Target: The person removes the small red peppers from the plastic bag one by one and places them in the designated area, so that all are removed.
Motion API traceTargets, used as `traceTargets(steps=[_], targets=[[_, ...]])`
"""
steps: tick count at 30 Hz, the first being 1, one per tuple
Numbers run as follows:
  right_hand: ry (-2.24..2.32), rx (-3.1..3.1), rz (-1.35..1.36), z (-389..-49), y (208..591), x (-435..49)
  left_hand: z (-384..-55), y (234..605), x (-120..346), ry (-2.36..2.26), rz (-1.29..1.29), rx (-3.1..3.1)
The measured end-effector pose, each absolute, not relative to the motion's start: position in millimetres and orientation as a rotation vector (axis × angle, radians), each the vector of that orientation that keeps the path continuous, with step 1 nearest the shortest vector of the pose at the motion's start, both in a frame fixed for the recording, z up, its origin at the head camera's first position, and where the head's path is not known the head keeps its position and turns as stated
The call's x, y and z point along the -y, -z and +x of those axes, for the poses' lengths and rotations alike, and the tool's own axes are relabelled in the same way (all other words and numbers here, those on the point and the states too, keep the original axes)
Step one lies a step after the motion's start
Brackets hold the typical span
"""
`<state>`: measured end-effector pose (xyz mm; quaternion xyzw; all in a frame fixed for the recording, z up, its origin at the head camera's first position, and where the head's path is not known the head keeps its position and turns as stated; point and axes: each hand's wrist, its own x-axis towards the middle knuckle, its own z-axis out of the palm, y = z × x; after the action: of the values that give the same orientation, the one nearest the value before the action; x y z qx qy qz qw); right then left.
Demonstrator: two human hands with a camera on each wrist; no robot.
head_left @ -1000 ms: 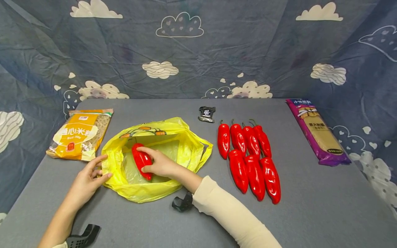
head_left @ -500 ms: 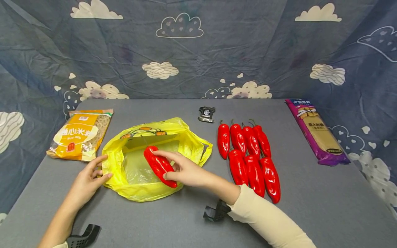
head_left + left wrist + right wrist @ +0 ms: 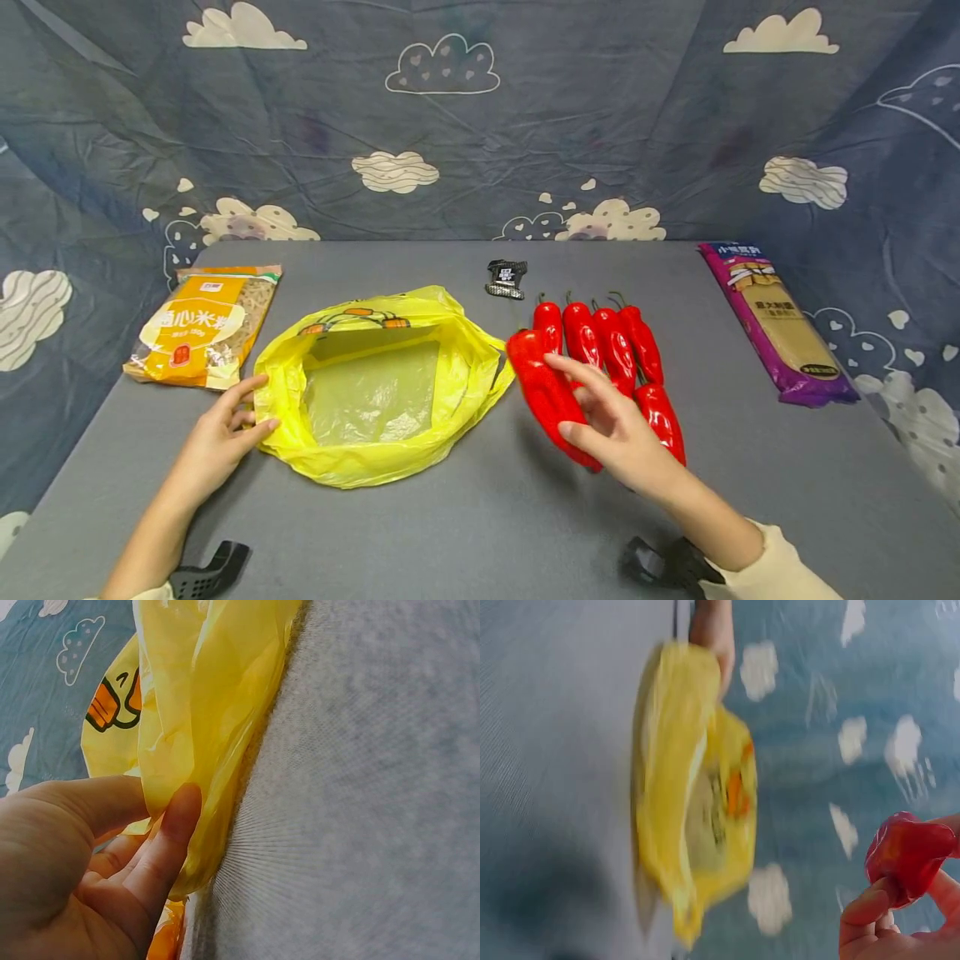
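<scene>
My left hand (image 3: 225,437) pinches the left edge of a yellow plastic bag (image 3: 360,468) between thumb and fingers; the left wrist view shows the thumb (image 3: 180,817) against the film. The bag lies with its mouth open, and its pale inside shows. Out to the bag's right, my right hand (image 3: 630,442) holds a glossy red pepper (image 3: 551,402) by its side, tilted, above the table. Behind this pepper and the hand, several like red peppers (image 3: 617,346) lie side by side, the front ones partly hidden. In the right wrist view, the held pepper (image 3: 907,855) appears end-on between thumb and fingers.
An orange packet of macaroni (image 3: 198,329) lies left of the bag. A small black wrapped packet (image 3: 506,279) is at the back middle. At the right lies a purple noodle packet (image 3: 780,321). A cloud-patterned cloth (image 3: 450,125) hangs behind the grey table (image 3: 420,542).
My right hand has lifted the red pepper out of the bag and carried it right, in front of the other peppers. My left hand stays at the bag's edge.
</scene>
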<state>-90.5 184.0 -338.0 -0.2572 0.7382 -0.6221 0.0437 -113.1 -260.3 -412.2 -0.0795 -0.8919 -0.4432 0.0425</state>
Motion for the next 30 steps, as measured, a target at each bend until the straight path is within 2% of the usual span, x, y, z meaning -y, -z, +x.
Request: traceTargets(steps=[5, 11, 16, 22, 30], targets=[[1.911, -2.469, -0.655, -80, 345, -235, -112, 412, 261, 1.350, -0.240, 2.727], [1.669, -2.753, -0.329, -71, 364, -287, -112, 410, 261, 1.352, -0.243, 2.719], [1.506, -2.826, -0.176, -66, 384, -321, -112, 409, 260, 1.360, -0.238, 2.717], [1.398, -2.750, -0.069, -63, 398, -341, -111, 410, 260, 1.355, -0.233, 2.724], [1.293, -2.708, -0.031, -70, 399, -342, -110, 405, 259, 1.302, -0.184, 2.768]])
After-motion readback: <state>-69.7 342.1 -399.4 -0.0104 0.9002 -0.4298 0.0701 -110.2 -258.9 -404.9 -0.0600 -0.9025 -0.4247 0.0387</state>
